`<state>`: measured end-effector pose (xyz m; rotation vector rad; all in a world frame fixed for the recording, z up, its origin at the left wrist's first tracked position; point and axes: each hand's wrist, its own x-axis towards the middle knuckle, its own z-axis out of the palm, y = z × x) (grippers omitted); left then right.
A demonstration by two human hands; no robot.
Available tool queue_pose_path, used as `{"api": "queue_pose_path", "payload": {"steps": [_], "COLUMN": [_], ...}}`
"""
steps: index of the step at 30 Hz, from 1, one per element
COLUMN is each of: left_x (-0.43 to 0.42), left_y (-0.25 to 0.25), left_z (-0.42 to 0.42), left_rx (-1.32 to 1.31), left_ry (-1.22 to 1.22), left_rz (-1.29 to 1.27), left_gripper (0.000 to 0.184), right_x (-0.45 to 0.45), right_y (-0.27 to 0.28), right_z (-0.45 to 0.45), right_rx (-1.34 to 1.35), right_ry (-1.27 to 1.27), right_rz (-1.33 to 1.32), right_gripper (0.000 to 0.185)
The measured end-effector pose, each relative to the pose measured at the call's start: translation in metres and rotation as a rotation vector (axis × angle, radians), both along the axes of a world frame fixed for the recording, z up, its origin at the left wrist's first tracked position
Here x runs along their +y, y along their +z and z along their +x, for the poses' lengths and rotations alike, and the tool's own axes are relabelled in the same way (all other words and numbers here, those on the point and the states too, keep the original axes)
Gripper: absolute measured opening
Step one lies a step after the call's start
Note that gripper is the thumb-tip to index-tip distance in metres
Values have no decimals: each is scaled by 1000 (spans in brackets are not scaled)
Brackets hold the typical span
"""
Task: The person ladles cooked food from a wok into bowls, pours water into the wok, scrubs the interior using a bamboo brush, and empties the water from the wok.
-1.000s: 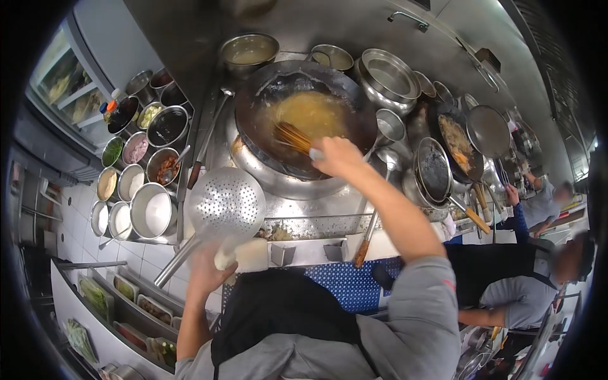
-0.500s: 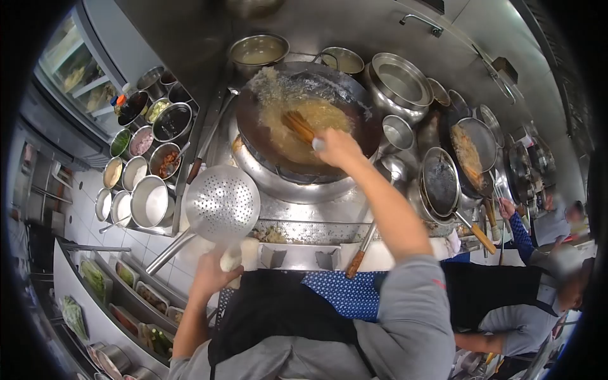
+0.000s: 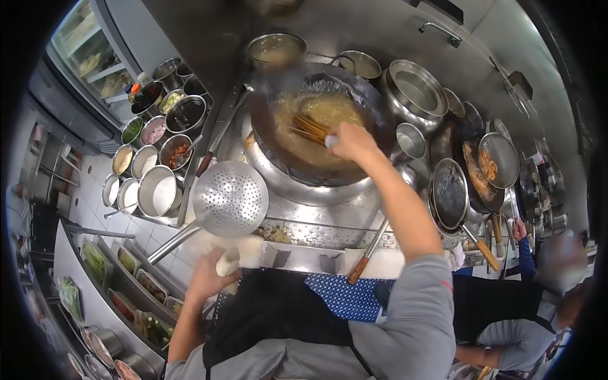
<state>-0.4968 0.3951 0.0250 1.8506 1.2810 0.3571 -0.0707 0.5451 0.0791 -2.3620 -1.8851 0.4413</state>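
Yellowish liquid has slid down the wok wall | right hand wrapped round bamboo brush, probably light, springy: I'd grip the butt | left hand curled on cloth

The whisk at my right fingers is golden brown, with white at the end beside them. Beyond, the liquid is murky yellow-brown and the wok nearly black. The cloth at my left fingers is off-white; ahead of them, the strainer is silver-grey, dotted all over with round holes. Farther out past my left fingers, I see green bits, pink bits and reddish-brown bits. Closer to me than my fingers, my apron is plain black and my right sleeve grey with a small red mark. Right of my left fingers, the fabric is blue, patterned in white.
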Motion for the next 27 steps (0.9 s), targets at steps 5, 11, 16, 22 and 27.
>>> {"api": "queue_pose_path", "payload": {"steps": [5, 11, 16, 22, 27], "left_x": [16, 35, 50, 60, 64], "left_y": [-5, -13, -29, -34, -45], "left_z": [-25, -52, -67, -44, -37], "left_rx": [-98, -169, -265, -251, -384], "left_ry": [38, -27, -84, -154, -116], "left_rz": [-73, -74, 4, -3, -172], "left_gripper": [49, 46, 43, 41, 41], "right_x": [38, 23, 53, 7, -63], "right_y": [10, 16, 12, 23, 92], "right_z": [10, -23, -10, -53, -71], "right_rx": [86, -40, -57, -196, -402], "right_ry": [-221, -65, -307, -120, -187], "right_rz": [41, -12, -37, -35, 81], "right_gripper": [34, 39, 44, 39, 43]}}
